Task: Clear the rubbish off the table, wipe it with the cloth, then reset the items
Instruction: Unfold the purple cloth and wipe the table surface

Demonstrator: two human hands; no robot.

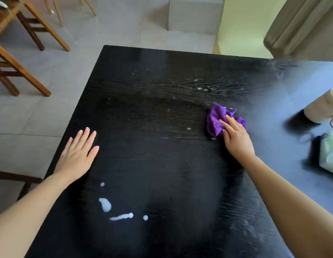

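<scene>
A black wooden table (152,112) fills the view. My right hand (236,135) presses flat on a crumpled purple cloth (215,118) at the table's right middle, fingers over the cloth's near edge. My left hand (78,153) lies flat on the table near its left edge, fingers spread, holding nothing. White liquid blobs (106,204) and a white streak (121,216) sit on the table close to me. Faint pale smears (199,88) show farther back.
At the right edge stand a beige cylindrical object (322,107) and a pale greenish bag (329,153), both partly cut off. Wooden chairs (22,71) stand on the tiled floor to the left. A grey block (195,13) and a curtain (299,25) lie beyond the table.
</scene>
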